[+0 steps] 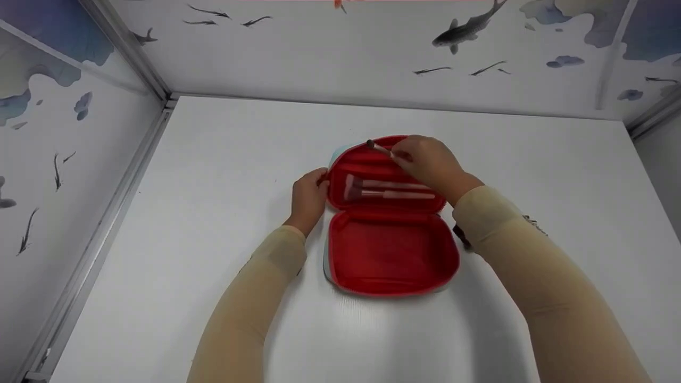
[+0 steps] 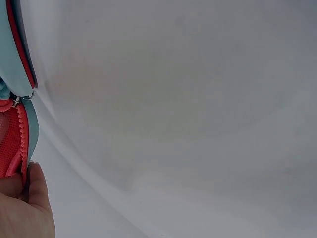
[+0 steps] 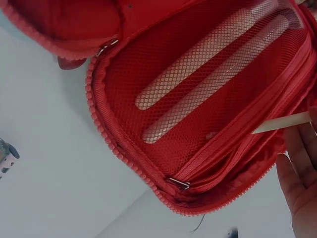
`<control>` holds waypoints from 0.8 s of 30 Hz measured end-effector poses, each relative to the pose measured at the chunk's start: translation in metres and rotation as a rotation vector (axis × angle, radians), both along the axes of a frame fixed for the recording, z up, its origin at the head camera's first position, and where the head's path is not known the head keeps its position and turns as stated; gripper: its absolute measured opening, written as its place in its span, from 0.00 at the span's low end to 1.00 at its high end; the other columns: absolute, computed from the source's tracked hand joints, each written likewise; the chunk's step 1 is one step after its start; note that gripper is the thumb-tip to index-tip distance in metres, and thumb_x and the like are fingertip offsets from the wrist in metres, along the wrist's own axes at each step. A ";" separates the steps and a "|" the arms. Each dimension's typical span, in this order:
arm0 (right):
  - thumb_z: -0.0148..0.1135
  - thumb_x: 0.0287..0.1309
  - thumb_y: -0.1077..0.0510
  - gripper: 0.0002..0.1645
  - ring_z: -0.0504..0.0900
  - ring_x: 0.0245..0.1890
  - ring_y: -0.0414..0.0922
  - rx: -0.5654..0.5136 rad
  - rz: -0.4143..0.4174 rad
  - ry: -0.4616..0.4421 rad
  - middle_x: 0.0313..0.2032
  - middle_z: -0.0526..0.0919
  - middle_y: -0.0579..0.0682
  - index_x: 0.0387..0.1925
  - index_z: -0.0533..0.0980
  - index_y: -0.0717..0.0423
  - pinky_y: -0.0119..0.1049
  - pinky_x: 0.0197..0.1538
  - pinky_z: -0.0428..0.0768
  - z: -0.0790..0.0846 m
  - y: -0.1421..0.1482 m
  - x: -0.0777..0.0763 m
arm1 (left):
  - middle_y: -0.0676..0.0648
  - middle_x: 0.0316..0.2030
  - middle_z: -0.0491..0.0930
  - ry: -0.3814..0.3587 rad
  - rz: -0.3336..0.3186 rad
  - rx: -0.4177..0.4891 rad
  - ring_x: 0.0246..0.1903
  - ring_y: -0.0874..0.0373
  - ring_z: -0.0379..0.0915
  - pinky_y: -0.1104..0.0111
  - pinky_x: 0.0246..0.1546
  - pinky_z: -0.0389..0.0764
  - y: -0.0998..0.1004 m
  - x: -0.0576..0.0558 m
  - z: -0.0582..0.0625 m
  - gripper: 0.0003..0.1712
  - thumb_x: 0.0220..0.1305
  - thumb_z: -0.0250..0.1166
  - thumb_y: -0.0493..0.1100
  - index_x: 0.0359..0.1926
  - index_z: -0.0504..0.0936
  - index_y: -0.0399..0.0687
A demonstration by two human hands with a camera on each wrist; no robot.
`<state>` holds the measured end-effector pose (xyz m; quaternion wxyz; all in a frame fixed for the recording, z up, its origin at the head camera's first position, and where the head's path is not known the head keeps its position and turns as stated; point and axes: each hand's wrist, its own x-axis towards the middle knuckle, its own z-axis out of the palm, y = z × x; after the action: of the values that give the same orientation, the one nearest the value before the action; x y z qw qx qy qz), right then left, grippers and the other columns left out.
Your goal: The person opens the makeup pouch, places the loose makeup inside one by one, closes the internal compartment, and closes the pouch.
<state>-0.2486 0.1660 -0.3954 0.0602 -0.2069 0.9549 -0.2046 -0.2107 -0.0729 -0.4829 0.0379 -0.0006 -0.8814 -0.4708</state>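
head: above, facing forward-down | wrists: close | all share: red case [image 1: 393, 250]

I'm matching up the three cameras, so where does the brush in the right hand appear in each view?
Head: above centre, slightly right; the brush is in the right hand, bristles toward the left.
Left wrist: not in it.
Right wrist: at the right edge, about mid-height; its pale handle points left.
Shared landmark: the red-lined case, at the left edge in the left wrist view.
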 end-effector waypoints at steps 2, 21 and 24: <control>0.61 0.63 0.60 0.13 0.79 0.47 0.51 0.034 0.023 0.019 0.44 0.83 0.55 0.47 0.81 0.59 0.46 0.55 0.76 -0.003 0.001 0.000 | 0.40 0.47 0.82 0.006 -0.005 0.001 0.50 0.51 0.77 0.64 0.51 0.77 0.000 0.000 0.000 0.14 0.66 0.57 0.30 0.52 0.80 0.34; 0.58 0.65 0.59 0.14 0.78 0.51 0.50 0.225 0.057 0.016 0.47 0.84 0.54 0.50 0.82 0.55 0.48 0.59 0.74 -0.014 0.002 -0.002 | 0.39 0.47 0.82 0.010 0.012 -0.011 0.51 0.51 0.77 0.64 0.53 0.76 0.000 0.001 -0.001 0.14 0.66 0.58 0.29 0.51 0.80 0.33; 0.57 0.66 0.59 0.14 0.78 0.49 0.50 0.237 0.067 -0.007 0.45 0.83 0.54 0.50 0.81 0.56 0.47 0.58 0.75 -0.015 0.001 -0.002 | 0.40 0.46 0.83 0.008 0.013 -0.018 0.51 0.51 0.77 0.64 0.53 0.76 0.000 0.000 -0.001 0.14 0.66 0.58 0.29 0.51 0.80 0.34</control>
<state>-0.2504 0.1672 -0.4104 0.0944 -0.2292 0.9647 -0.0887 -0.2103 -0.0731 -0.4843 0.0443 0.0028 -0.8856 -0.4624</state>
